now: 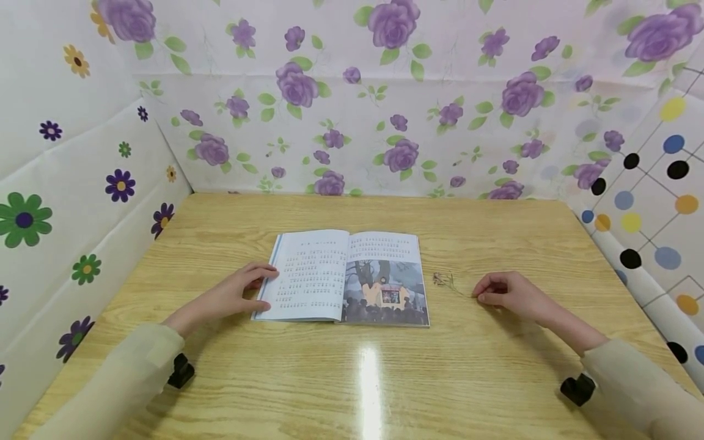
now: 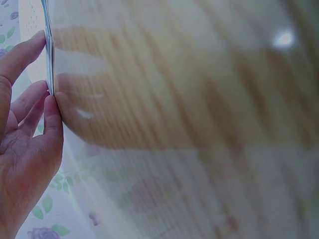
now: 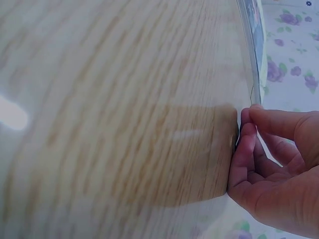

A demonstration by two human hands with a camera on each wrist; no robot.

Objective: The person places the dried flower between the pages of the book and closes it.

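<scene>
An open book (image 1: 313,287) lies on the wooden table, text on its left page and a picture on the lower part of its right page. My left hand (image 1: 233,293) rests at the book's left edge, fingertips and thumb spread along the margin. In the left wrist view, the fingers (image 2: 22,57) touch the edge of the book (image 2: 50,55). Right of the book lies a small dried flower sprig (image 1: 444,280) with a thin stem. My right hand (image 1: 511,296) pinches the stem's end between thumb and forefinger, its other fingers curled close to the tabletop.
The wooden table (image 1: 264,379) has a glossy surface with a bright light reflection near its front. Floral sheeting (image 1: 352,134) stands along the back edge, and patterned sheets rise on the left and right sides. Dark wrist mounts sit under both sleeves.
</scene>
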